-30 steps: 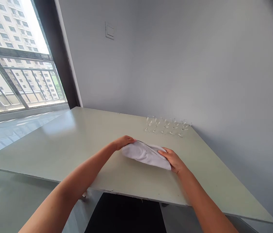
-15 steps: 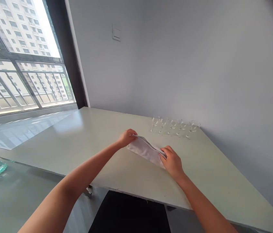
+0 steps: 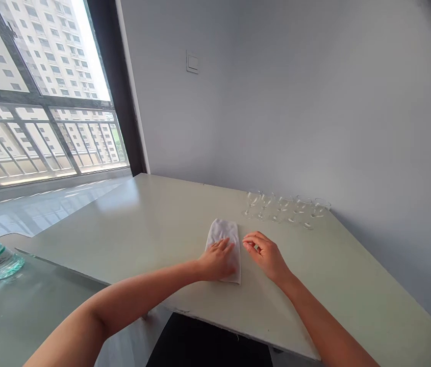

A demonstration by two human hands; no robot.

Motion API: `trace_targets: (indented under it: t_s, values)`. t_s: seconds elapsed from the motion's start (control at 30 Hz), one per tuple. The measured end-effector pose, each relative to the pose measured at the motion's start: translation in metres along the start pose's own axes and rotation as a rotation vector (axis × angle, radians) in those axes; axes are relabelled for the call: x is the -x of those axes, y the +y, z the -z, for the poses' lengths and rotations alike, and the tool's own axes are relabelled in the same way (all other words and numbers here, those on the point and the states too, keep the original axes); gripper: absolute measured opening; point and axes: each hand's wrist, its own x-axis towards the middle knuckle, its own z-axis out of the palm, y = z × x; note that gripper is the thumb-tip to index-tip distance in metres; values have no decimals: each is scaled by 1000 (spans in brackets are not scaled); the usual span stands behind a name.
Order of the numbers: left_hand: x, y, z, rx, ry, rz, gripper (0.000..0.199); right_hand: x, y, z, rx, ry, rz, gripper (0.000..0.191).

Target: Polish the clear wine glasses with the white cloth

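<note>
Both of my hands are at the folded white cloth (image 3: 225,244) on the table (image 3: 154,224): left hand (image 3: 217,261) pressed flat on it, right hand (image 3: 267,255) loosely curled just beside, holding nothing.

left hand (image 3: 217,260) flat (palm down), right hand (image 3: 267,255) loosely curled

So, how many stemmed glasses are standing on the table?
5, in one row by the wall at the table's far right: first, second, third, fourth, fifth. Being clear, another could hide behind them.
</note>
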Motion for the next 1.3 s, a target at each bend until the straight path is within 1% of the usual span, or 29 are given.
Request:
trace_targets:
  t_s: [0.07, 0.13, 0.27, 0.4, 0.47, 0.57, 0.63, 0.7, 0.77, 0.83, 0.97, 1.07, 1.13, 1.2, 1.3]
  values:
    - [-4, -4, -11, -51, -32, -58, 72, 0, 18, -5, -32, 36, -55, 27]
    - [-17, -15, -13, -91, -36, -77, 74, 4, 32, -9, -53, 60, -109, 28]
    - [-57, -50, -2, -122, -46, -68, 71, 10, 45, -14, -75, 81, -208, 27]
    - [-102, -84, 11, -136, -88, -62, 70, 9, 47, -17, -90, 59, -211, 26]
    - [-121, -101, 17, -153, -106, -25, 70, 9, 48, -20, -89, 28, -202, 26]
    - [-142, -128, 29, -192, -107, 78, 72, 12, 49, -21, -69, -19, -192, 26]
    - [-149, -150, 39, -211, -88, 149, 73, 14, 50, -20, -50, -43, -192, 27]
    - [-148, -174, 51, -226, -61, 217, 73, 15, 51, -19, -27, -50, -189, 27]
    - [-142, -199, 63, -250, -29, 298, 74, 15, 53, -18, -6, -46, -181, 27]
    - [-130, -223, 77, -280, 9, 386, 73, 16, 55, -18, 10, -47, -172, 27]
    - [-91, -270, 107, -337, 70, 587, 67, 17, 54, -18, 20, -80, -141, 27]
    - [-51, -300, 131, -372, 94, 743, 65, 17, 52, -18, 29, -100, -119, 27]
    - [-19, -315, 145, -390, 108, 837, 66, 17, 51, -17, 34, -87, -100, 26]
    - [14, -327, 157, -405, 119, 912, 68, 17, 50, -15, 41, -62, -87, 25]
    - [65, -336, 172, -426, 130, 1002, 71, 17, 50, -13, 52, -26, -82, 24]
